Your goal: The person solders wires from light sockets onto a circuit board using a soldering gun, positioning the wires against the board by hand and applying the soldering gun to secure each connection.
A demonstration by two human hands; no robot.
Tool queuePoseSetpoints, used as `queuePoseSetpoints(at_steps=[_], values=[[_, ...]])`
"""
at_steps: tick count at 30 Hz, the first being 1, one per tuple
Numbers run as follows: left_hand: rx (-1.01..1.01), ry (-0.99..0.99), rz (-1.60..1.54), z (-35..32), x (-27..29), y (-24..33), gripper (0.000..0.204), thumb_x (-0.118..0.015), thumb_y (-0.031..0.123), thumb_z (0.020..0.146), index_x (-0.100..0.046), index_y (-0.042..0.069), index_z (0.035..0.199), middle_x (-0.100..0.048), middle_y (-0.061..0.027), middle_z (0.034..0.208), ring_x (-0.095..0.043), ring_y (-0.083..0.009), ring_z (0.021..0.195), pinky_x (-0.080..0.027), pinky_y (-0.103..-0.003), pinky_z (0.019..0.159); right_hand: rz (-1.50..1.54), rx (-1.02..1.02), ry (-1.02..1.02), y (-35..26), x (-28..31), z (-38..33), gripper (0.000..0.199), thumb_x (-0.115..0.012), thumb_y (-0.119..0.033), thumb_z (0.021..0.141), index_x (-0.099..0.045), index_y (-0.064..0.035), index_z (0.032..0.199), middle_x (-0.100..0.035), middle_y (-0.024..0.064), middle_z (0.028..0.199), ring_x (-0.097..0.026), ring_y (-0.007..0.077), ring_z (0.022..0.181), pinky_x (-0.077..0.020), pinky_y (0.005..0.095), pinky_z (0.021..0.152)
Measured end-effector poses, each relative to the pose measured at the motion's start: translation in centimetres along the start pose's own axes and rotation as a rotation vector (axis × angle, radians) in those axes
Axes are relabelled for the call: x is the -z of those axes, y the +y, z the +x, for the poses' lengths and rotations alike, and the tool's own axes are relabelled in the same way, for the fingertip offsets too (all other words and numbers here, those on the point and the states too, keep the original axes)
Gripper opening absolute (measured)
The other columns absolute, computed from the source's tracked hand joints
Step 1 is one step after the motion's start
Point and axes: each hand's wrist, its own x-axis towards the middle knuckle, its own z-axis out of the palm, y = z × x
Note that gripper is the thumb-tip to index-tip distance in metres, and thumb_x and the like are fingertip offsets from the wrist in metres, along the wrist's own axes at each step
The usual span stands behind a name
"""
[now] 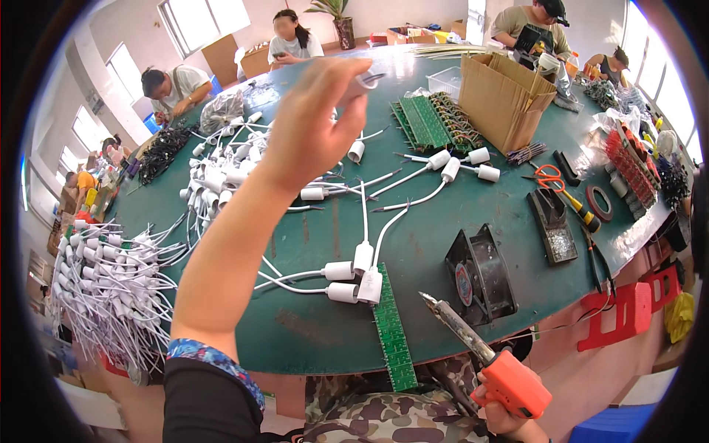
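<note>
My left hand (321,111) is raised over the far middle of the table, fingers closed round a white lamp socket (367,81); only its open end shows past the fingertips. At the lower right my right hand (504,413) grips an orange-handled soldering gun (513,384), its tip (427,297) pointing up and left above the tabletop. A long green circuit board strip (395,347) reaches over the near table edge. Several white sockets with wire tails (341,271) lie at and on the far end of that strip.
A black fan (484,273) stands right of the strip. Heaps of wired sockets (221,177) fill the left. Farther back are green boards (425,122) and a cardboard box (506,100). Orange scissors (549,177), pliers (595,258) and a black tray (552,225) lie right. People sit around the table.
</note>
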Motion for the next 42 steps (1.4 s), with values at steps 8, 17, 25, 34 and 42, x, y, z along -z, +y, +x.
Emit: queuePoseSetpoints(at_steps=[8, 17, 25, 34, 42], values=[[0.544, -0.571, -0.287, -11.4, 8.3, 13.5, 0.022, -0.066, -0.001, 0.077, -0.063, 0.005, 0.097, -0.059, -0.0124, 0.099, -0.062, -0.0307, 0.081, -0.053, -0.039, 0.068, -0.225, 0.063, 0.041, -1.8, -1.1, 0.2, 0.019, -0.064, -0.023, 0.085, -0.071, -0.0052, 0.090, -0.070, 0.0018, 0.068, -0.069, 0.0222, 0.063, -0.0524, 0.0352, 0.064], [0.681, -0.478, -0.358, -16.2, 7.4, 17.7, 0.016, -0.074, 0.000, 0.081, -0.065, 0.004, 0.093, -0.062, -0.0106, 0.101, -0.062, -0.0296, 0.084, -0.051, -0.038, 0.071, -0.320, 0.138, -0.046, -1.4, -1.8, 0.2, 0.012, -0.065, -0.020, 0.082, -0.068, -0.0077, 0.080, -0.070, 0.0032, 0.070, -0.067, 0.0261, 0.067, -0.0522, 0.0369, 0.065], [0.681, -0.425, -0.351, -16.5, 6.5, 18.5, 0.016, -0.075, -0.001, 0.079, -0.064, 0.002, 0.090, -0.062, -0.0106, 0.099, -0.062, -0.0295, 0.082, -0.051, -0.038, 0.070, -0.395, 0.291, -0.148, 2.5, -0.6, -2.5, 0.049, -0.077, -0.019, 0.071, -0.071, -0.0014, 0.116, -0.068, 0.0166, 0.119, -0.072, 0.0305, 0.090, -0.0602, 0.0393, 0.076], [0.437, -0.452, -0.132, -17.1, 5.2, 18.6, 0.023, -0.077, -0.001, 0.070, -0.066, 0.003, 0.089, -0.062, -0.0107, 0.101, -0.063, -0.0302, 0.084, -0.052, -0.041, 0.072, -0.408, 0.296, -0.132, 3.8, -1.0, -1.5, 0.056, -0.080, -0.013, 0.068, -0.067, 0.0024, 0.120, -0.069, 0.0190, 0.118, -0.074, 0.0322, 0.093, -0.0617, 0.0389, 0.080], [0.379, -0.515, -0.068, -17.9, 4.6, 19.0, 0.026, -0.077, 0.001, 0.066, -0.067, 0.004, 0.090, -0.060, -0.0100, 0.101, -0.062, -0.0291, 0.083, -0.051, -0.041, 0.073, -0.202, 0.219, -0.155, 4.3, -1.5, -0.6, 0.064, -0.083, -0.014, 0.075, -0.057, 0.0100, 0.129, -0.072, 0.0228, 0.114, -0.076, 0.0340, 0.093, -0.0625, 0.0391, 0.081]])
